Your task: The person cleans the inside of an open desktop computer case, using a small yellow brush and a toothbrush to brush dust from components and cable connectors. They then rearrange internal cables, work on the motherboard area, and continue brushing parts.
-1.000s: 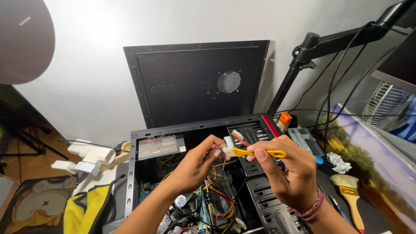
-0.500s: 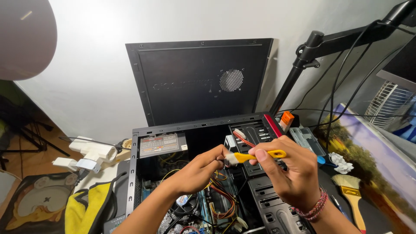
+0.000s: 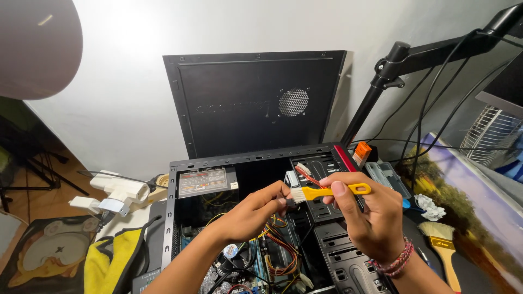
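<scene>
An open black computer case (image 3: 173, 218) lies on its side, showing the power supply (image 3: 202, 182), coloured wires (image 3: 280, 253) and drive bays (image 3: 348, 264). Above it, my right hand (image 3: 370, 220) grips a small yellow-handled brush (image 3: 335, 191) whose white bristles point left. My left hand (image 3: 253, 213) pinches a small dark connector (image 3: 289, 201) right at the bristle tips. Both hands hover over the middle of the case.
The black side panel (image 3: 256, 100) leans on the white wall behind. A monitor arm (image 3: 392, 71) with cables rises at right. Beside the case lie a larger paintbrush (image 3: 444, 245), a white crumpled wipe (image 3: 429, 207), an orange box (image 3: 362, 153), a yellow cloth (image 3: 111, 261) and a white device (image 3: 120, 189).
The hands stay together over the case; the brush has shifted slightly against the connector. The view has tilted down and left a little.
</scene>
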